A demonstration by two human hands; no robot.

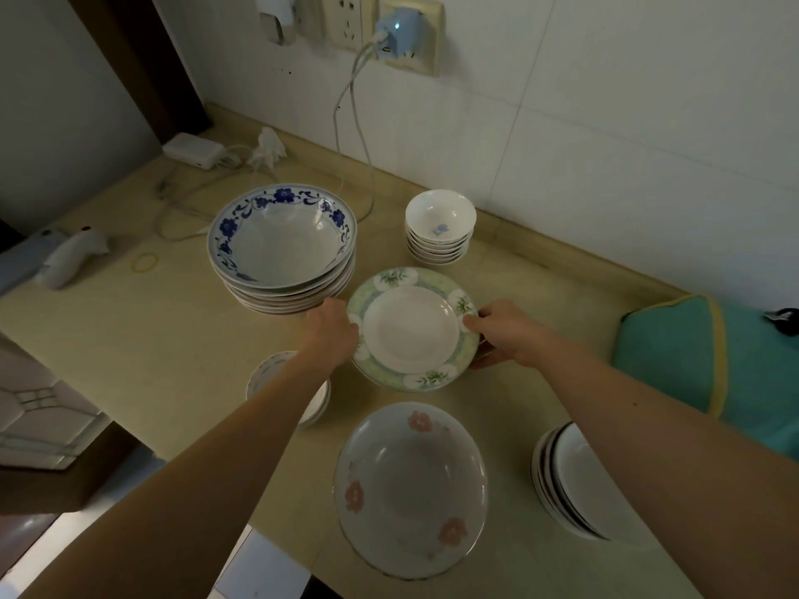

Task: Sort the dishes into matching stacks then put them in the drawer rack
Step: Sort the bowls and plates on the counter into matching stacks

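Note:
A green-rimmed plate (410, 328), on top of a low stack of the same kind, sits at the counter's middle. My left hand (335, 328) grips its left rim and my right hand (503, 332) grips its right rim, thumbs on top. A stack of blue-flowered bowls (281, 239) stands behind to the left. Small white bowls (440, 224) are stacked by the wall. A pink-flowered bowl (410, 490) lies near the front edge. Dark-rimmed white plates (570, 482) are stacked at the right, partly under my right forearm. Small plates (268, 373) lie half hidden under my left forearm.
A teal cloth-covered thing (709, 361) stands at the right. Chargers and cables (194, 151) lie at the back left, below the wall sockets (406, 32). A white handheld device (71, 255) and a rubber band (145, 261) lie at the left on the beige counter (151, 339).

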